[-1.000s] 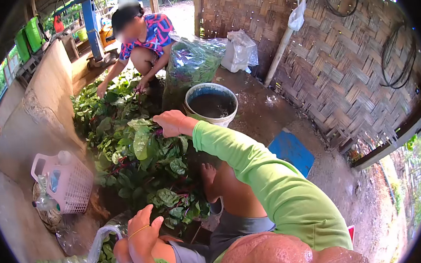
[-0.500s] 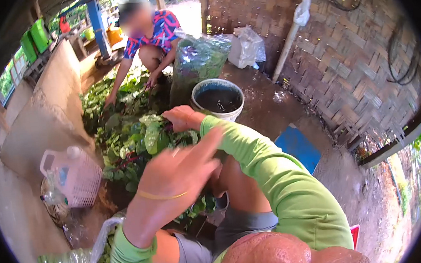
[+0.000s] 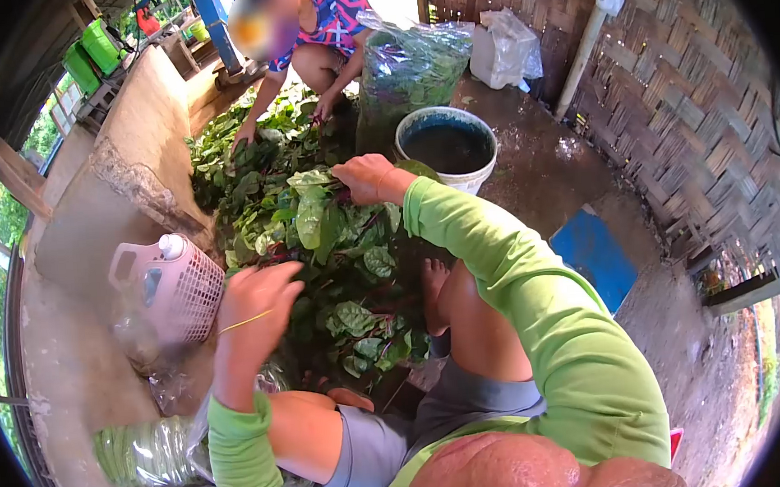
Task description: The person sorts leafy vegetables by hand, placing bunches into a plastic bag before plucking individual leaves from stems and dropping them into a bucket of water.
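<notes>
Green leaves with red stems lie in a large heap (image 3: 261, 207) on the floor. At the heap's near right side my right hand (image 3: 367, 178) is closed on a bunch of leaves (image 3: 314, 214), which hangs to its left. My left hand (image 3: 254, 307) is over the near left part of the heap, beside a pink basket (image 3: 181, 299). Its fingers are apart and somewhat blurred, with nothing seen in them. A smaller group of leaves (image 3: 373, 331) lies near my bare foot.
A co-worker (image 3: 334, 21) crouches behind the heap, both hands in the leaves. A bucket of dark water (image 3: 446, 144) and a plastic bag of leaves (image 3: 414, 74) stand at the right. Beyond my right arm is a blue board (image 3: 595, 261). Clear plastic (image 3: 147, 452) lies at lower left.
My left hand has moved left and down, away from my right hand, towards the basket. My right hand still holds the leaves. The whole view has shifted.
</notes>
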Motion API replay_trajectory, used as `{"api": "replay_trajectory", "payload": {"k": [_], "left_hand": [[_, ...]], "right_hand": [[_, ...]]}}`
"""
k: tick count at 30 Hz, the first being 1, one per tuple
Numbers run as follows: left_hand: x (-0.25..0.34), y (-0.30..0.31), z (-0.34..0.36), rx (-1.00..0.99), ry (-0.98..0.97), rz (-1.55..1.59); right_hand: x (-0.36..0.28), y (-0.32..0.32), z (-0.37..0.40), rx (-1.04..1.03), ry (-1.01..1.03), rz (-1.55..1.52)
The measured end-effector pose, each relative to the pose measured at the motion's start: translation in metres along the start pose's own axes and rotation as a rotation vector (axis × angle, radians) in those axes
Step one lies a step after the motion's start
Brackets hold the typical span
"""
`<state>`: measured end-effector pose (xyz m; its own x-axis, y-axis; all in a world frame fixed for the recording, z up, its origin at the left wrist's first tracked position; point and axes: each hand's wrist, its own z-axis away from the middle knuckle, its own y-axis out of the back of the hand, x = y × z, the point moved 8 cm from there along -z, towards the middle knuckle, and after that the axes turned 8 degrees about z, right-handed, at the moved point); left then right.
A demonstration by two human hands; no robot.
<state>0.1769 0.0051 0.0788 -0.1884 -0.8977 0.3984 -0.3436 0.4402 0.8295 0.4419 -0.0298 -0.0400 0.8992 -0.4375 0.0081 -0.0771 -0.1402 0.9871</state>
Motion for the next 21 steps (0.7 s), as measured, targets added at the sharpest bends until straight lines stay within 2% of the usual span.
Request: {"api": "replay_trajectory", "payload": {"k": [3,6,9,10,13,14,17,18,21], "left_hand": [[-0.087,0.022,0.074,0.068,0.658,0.168],[-0.144,0.018,0.147,0.107,0.807,0.424],[-0.134,0.006,0.155,0.118,0.578,0.417],[-0.114,0.004,0.143,0.03,0.44,0.171],[-0.12,-0.012,0.14,-0.07,0.478,0.307],[-0.127,-0.012,0.142,-0.154,0.541,0.193],[-0.157,0.008,0.169,-0.041,0.645,0.119],[-0.172,0.016,0.187,0.04,0.606,0.031],[-0.232,0.048,0.279,0.063,0.824,-0.161]], "right_hand": [[0.005,0.001,0.001,0.002,-0.009,-0.031],[0.007,0.002,0.001,-0.04,-0.05,-0.045],[0.008,-0.002,-0.002,-0.02,-0.055,-0.052],[0.008,-0.005,-0.004,-0.022,-0.054,-0.042],[0.007,-0.007,-0.008,-0.057,-0.059,-0.029],[0.005,-0.006,-0.007,-0.067,-0.058,-0.024],[-0.001,0.002,-0.006,-0.088,-0.064,-0.006],[-0.003,0.006,-0.006,-0.091,-0.067,0.0],[0.0,-0.001,-0.006,-0.069,-0.061,-0.013]]}}
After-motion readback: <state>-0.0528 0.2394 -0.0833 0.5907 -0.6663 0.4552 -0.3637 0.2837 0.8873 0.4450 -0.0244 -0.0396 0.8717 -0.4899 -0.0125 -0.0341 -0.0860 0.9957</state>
